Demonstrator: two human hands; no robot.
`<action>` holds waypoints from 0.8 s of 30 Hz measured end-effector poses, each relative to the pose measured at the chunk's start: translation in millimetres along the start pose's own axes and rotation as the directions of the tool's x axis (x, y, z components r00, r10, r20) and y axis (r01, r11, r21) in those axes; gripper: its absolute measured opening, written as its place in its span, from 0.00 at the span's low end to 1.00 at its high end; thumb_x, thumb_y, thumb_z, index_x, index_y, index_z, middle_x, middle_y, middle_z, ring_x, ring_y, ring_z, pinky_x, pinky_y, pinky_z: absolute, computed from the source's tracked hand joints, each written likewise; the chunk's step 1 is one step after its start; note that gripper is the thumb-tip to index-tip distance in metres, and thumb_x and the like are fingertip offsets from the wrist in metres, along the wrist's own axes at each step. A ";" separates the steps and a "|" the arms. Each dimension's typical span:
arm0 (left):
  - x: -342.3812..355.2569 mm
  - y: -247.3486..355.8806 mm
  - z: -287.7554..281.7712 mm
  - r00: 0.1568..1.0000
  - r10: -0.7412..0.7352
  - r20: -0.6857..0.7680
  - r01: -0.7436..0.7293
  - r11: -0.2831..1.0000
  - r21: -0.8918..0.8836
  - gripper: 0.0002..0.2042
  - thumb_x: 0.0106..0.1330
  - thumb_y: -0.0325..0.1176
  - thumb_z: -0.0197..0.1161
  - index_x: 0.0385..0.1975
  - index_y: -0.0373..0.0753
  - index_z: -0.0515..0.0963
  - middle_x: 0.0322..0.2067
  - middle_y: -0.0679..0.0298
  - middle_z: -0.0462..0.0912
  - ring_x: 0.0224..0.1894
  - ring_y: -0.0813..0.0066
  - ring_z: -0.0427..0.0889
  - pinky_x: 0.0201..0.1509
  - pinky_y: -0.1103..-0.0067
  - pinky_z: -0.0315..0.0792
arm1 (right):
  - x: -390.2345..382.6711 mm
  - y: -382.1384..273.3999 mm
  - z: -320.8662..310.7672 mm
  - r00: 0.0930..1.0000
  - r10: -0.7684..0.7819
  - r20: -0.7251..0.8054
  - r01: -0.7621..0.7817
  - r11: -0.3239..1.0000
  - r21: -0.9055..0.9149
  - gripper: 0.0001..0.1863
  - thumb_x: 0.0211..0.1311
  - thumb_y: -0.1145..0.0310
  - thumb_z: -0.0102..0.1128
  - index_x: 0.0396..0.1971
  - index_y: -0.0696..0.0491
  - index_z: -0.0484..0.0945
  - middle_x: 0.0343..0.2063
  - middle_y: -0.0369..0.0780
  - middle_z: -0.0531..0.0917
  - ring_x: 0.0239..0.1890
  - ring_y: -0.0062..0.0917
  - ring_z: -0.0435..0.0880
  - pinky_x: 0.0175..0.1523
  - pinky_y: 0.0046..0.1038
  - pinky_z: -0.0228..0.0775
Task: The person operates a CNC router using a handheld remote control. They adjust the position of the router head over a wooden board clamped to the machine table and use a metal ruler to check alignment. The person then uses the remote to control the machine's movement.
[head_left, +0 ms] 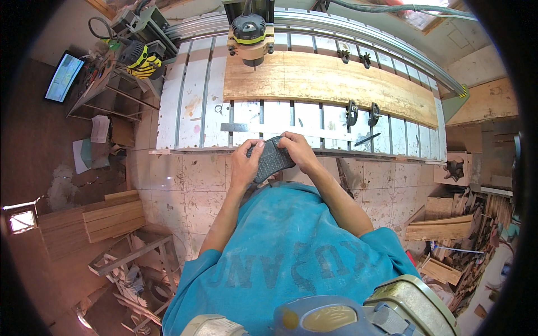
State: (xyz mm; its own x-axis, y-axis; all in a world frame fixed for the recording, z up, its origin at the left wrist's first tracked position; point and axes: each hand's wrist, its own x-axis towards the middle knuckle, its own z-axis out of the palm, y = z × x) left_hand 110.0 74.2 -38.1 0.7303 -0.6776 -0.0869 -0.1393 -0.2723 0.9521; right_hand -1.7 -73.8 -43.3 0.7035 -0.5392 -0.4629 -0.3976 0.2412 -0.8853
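Between my two hands I hold a small black handheld keyboard (pixel 273 159), just in front of the machine bed's near edge. My left hand (pixel 244 163) is closed round its left side, with the thumb on the top. On its right upper corner my right hand (pixel 298 151) grips it, thumb also over the top. Beyond my hands lies a long metal ruler (pixel 291 131) on the slotted white bed (pixel 193 112). A wide wooden board (pixel 325 78) rests farther back, held at its edges by black clamps (pixel 352 113). Over the board's left end hangs a router spindle (pixel 250 36).
A dark pen-like tool (pixel 367 139) lies near the bed's front edge. A metal gantry rail (pixel 364 29) spans the back. At far left stand a lit monitor (pixel 64 77) and a yellow-black power tool (pixel 143 63). Wood offcuts (pixel 440 228) pile up at the right, boards (pixel 115 215) at the left.
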 end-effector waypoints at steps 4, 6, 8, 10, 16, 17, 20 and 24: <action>-0.7 1.8 0.4 1.000 -0.003 0.007 0.003 1.000 -0.018 0.16 0.72 0.42 0.59 0.41 0.32 0.84 0.29 0.66 0.83 0.34 0.81 0.76 0.40 0.80 0.71 | 1.3 3.4 -2.5 1.000 -0.020 0.008 0.020 1.000 0.012 0.10 0.57 0.65 0.55 0.27 0.57 0.79 0.21 0.33 0.76 0.24 0.17 0.69 0.30 0.24 0.60; -0.7 2.3 1.2 1.000 -0.012 0.017 0.012 1.000 -0.021 0.16 0.71 0.42 0.59 0.41 0.32 0.83 0.30 0.63 0.84 0.34 0.78 0.78 0.41 0.78 0.72 | 0.5 1.3 -4.1 0.999 -0.040 -0.009 0.040 0.999 -0.031 0.14 0.57 0.63 0.56 0.27 0.60 0.80 0.21 0.36 0.77 0.25 0.20 0.71 0.31 0.26 0.63; -0.4 0.0 1.5 0.999 -0.018 0.027 0.019 1.000 -0.010 0.17 0.71 0.43 0.60 0.41 0.33 0.83 0.32 0.58 0.86 0.36 0.72 0.82 0.43 0.74 0.74 | 2.6 5.0 -5.4 0.997 -0.071 -0.021 0.069 0.995 -0.071 0.14 0.57 0.63 0.56 0.26 0.61 0.80 0.21 0.37 0.77 0.25 0.20 0.71 0.31 0.26 0.63; -0.3 0.1 2.8 1.000 -0.012 0.025 0.012 1.000 -0.007 0.17 0.71 0.43 0.60 0.41 0.33 0.83 0.31 0.58 0.86 0.36 0.72 0.82 0.43 0.74 0.74 | 3.8 7.4 -6.3 0.997 -0.077 -0.028 0.075 0.994 -0.086 0.15 0.56 0.62 0.56 0.26 0.61 0.80 0.20 0.37 0.77 0.25 0.20 0.72 0.31 0.26 0.63; 1.1 -6.2 4.6 1.000 0.004 0.029 -0.004 1.000 -0.021 0.17 0.71 0.43 0.60 0.41 0.32 0.83 0.31 0.57 0.86 0.36 0.72 0.81 0.44 0.74 0.74 | 3.0 5.3 -7.7 0.998 -0.053 -0.030 0.050 0.996 -0.080 0.16 0.56 0.61 0.56 0.26 0.62 0.80 0.20 0.39 0.78 0.24 0.22 0.72 0.31 0.28 0.65; 1.5 -6.1 4.9 0.999 0.008 0.032 -0.007 1.000 -0.027 0.17 0.71 0.43 0.60 0.41 0.32 0.83 0.31 0.57 0.86 0.36 0.72 0.81 0.44 0.74 0.74 | 3.9 6.6 -8.1 0.998 -0.060 -0.032 0.057 0.995 -0.084 0.17 0.56 0.61 0.56 0.26 0.63 0.80 0.20 0.39 0.78 0.24 0.22 0.72 0.31 0.28 0.65; 0.9 -3.5 5.3 0.999 -0.025 0.042 0.027 0.999 -0.037 0.17 0.71 0.42 0.60 0.41 0.32 0.83 0.32 0.57 0.86 0.36 0.71 0.81 0.44 0.73 0.73 | 6.1 10.6 -8.8 0.997 -0.068 -0.031 0.065 0.994 -0.092 0.17 0.56 0.61 0.55 0.26 0.63 0.80 0.20 0.39 0.78 0.24 0.22 0.73 0.32 0.29 0.65; 0.2 -3.9 6.1 0.999 -0.023 0.038 0.025 0.999 -0.029 0.17 0.71 0.42 0.60 0.41 0.32 0.83 0.32 0.57 0.85 0.37 0.72 0.81 0.45 0.73 0.73 | 6.5 9.9 -9.8 0.995 -0.087 -0.037 0.081 0.986 -0.143 0.17 0.56 0.61 0.56 0.26 0.63 0.80 0.20 0.40 0.79 0.25 0.23 0.74 0.32 0.29 0.66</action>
State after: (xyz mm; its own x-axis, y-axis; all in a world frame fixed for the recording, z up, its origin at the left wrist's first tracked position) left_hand 106.6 71.0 -43.7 0.7073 -0.6966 -0.1203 -0.1018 -0.2688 0.9578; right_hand -6.8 -82.9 -54.7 0.7136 -0.5874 -0.3817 -0.4189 0.0790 -0.9046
